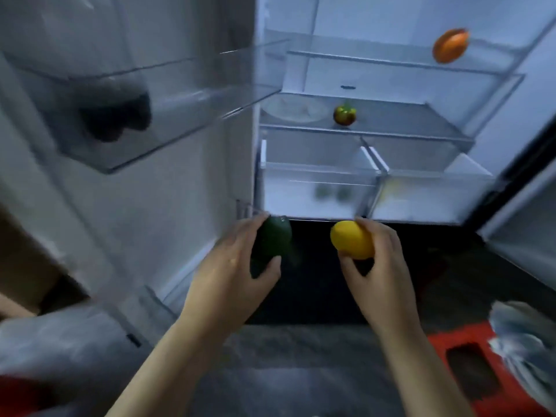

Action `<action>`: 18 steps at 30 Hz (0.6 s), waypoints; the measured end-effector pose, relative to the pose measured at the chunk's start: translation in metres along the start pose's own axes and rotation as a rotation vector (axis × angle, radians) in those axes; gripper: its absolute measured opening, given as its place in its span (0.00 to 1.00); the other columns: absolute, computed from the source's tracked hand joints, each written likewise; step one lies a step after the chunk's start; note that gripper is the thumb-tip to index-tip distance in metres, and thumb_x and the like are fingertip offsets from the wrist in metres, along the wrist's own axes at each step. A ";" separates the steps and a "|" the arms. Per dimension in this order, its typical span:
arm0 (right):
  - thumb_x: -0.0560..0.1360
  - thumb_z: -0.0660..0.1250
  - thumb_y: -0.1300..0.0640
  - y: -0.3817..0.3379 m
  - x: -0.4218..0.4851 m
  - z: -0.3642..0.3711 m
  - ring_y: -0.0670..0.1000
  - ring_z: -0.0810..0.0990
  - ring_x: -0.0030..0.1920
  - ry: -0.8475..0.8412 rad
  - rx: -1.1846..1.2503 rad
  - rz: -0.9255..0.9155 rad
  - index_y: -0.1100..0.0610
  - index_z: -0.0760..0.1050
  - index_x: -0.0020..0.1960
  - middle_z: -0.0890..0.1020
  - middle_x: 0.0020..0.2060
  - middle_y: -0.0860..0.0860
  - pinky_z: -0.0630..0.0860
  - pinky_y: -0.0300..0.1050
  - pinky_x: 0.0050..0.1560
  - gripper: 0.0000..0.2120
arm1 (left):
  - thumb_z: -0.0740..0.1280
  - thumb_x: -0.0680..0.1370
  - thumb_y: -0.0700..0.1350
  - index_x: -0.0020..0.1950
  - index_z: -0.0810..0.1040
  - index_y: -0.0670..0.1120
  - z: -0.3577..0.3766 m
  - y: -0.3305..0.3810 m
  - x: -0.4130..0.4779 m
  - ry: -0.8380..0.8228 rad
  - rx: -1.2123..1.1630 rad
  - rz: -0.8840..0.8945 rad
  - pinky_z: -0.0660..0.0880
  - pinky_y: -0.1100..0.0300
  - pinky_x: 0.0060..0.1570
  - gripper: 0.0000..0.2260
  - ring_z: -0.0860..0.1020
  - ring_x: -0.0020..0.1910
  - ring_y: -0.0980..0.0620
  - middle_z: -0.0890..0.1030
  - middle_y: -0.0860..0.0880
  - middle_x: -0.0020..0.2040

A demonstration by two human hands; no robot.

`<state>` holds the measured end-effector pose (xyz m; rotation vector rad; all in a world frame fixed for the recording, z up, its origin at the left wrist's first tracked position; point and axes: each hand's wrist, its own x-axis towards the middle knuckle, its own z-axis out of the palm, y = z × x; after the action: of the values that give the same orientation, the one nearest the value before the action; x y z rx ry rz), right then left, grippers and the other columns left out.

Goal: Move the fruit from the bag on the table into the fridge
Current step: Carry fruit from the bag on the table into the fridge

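Two hands reach toward an open fridge (pixel 391 121), each wrapped around one fruit. The left hand (pixel 237 272) grips a dark green avocado (pixel 272 242) between thumb and fingers; the right hand (pixel 379 266) grips a yellow lemon (pixel 350 239) the same way. Both fruits hang just in front of the two clear drawers (pixel 319 191) at the fridge's bottom edge, above a dark strip of the cabinet front.

Inside, at 1 o'clock, an orange fruit (pixel 450 45) sits on the upper glass shelf (pixel 391 61). On the shelf below, at 12 o'clock, a red and green fruit (pixel 344 115) stands beside a pale plate (pixel 296 111). Small greenish shapes show blurred through the left drawer's front.

At 10 o'clock the open door (pixel 180 176) carries a clear bin (pixel 168 115) with dark blurred contents. A second door edge crosses at 3 o'clock. Grey floor (pixel 285 371) lies open between the forearms; a red crate (pixel 469 371) and crumpled grey material (pixel 523 341) sit at 4 o'clock. No bag or surface is in view.
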<state>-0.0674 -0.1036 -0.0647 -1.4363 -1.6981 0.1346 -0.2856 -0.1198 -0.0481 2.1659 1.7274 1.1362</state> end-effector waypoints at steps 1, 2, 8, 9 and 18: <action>0.70 0.73 0.61 0.014 0.006 -0.007 0.44 0.72 0.56 0.029 -0.004 0.019 0.56 0.70 0.63 0.69 0.56 0.44 0.65 0.25 0.56 0.23 | 0.63 0.74 0.55 0.70 0.66 0.53 0.012 0.006 0.015 -0.012 -0.009 0.013 0.74 0.61 0.47 0.25 0.74 0.54 0.56 0.73 0.56 0.61; 0.70 0.73 0.62 0.029 0.014 -0.014 0.44 0.71 0.56 0.055 -0.008 0.035 0.56 0.70 0.63 0.69 0.56 0.44 0.64 0.25 0.56 0.24 | 0.64 0.74 0.55 0.71 0.64 0.56 0.025 0.012 0.030 -0.034 -0.020 0.025 0.72 0.62 0.47 0.26 0.73 0.55 0.58 0.71 0.59 0.61; 0.70 0.73 0.60 0.126 0.076 -0.054 0.42 0.71 0.54 0.106 -0.015 0.117 0.53 0.70 0.62 0.71 0.54 0.44 0.63 0.25 0.56 0.23 | 0.67 0.73 0.55 0.69 0.65 0.58 0.106 0.057 0.115 -0.041 -0.056 0.054 0.72 0.63 0.45 0.25 0.73 0.51 0.59 0.70 0.61 0.59; 0.70 0.73 0.59 0.142 0.087 -0.060 0.42 0.71 0.54 0.092 -0.021 0.123 0.53 0.70 0.62 0.71 0.54 0.45 0.63 0.25 0.55 0.23 | 0.67 0.73 0.55 0.69 0.65 0.58 0.118 0.063 0.127 -0.035 -0.050 0.048 0.73 0.62 0.45 0.25 0.73 0.50 0.58 0.70 0.60 0.58; 0.71 0.72 0.59 0.253 0.183 -0.057 0.45 0.72 0.51 0.007 0.026 0.101 0.53 0.70 0.61 0.72 0.52 0.47 0.68 0.34 0.49 0.21 | 0.65 0.73 0.56 0.70 0.66 0.56 0.208 0.070 0.212 -0.073 0.054 0.006 0.68 0.63 0.53 0.26 0.70 0.59 0.58 0.71 0.59 0.60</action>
<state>0.1693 0.1072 -0.0786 -1.5018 -1.6124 0.2065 -0.0890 0.1136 -0.0583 2.2158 1.7414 1.0093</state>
